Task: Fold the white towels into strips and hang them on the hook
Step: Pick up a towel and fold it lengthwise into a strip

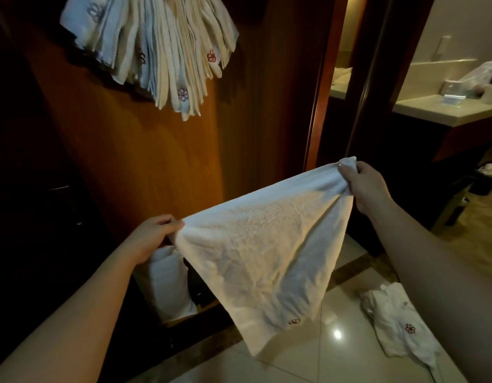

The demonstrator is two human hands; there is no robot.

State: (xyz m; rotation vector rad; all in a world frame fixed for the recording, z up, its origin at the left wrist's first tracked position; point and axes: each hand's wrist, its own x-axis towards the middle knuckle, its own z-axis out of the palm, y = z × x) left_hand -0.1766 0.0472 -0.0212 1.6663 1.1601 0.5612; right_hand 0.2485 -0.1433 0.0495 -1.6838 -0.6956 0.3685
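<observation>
Head view: a white towel (266, 244) is held spread in the air in front of a wooden wall panel (156, 161), above a glossy tiled floor (308, 363).
Left hand (153, 233): its fingers are curled round the towel's lower left corner, which is bunched in the grip.
Right hand (360, 183): the upper right corner is pinched between thumb and fingers, and a small tuft of cloth sticks up above the grip.
Towel edge: the top edge is stretched taut between the two hands and slopes upward to the right; the rest hangs down to a point, with a small red embroidered emblem (294, 322) near the bottom.
Hung towels (162, 45): a thick bunch of folded white strips hangs at the top of the panel, several marked with flower emblems; the hook itself is hidden by them.
Floor towels (396, 322): a crumpled white heap with a red emblem lies on the tiles at lower right, well apart from the held towel.
White bag (167, 286): it stands below the left hand, beside the panel; its contents cannot be told.
Bench (446, 111): a pale counter at upper right carries a clear plastic-wrapped bundle (479, 76).
</observation>
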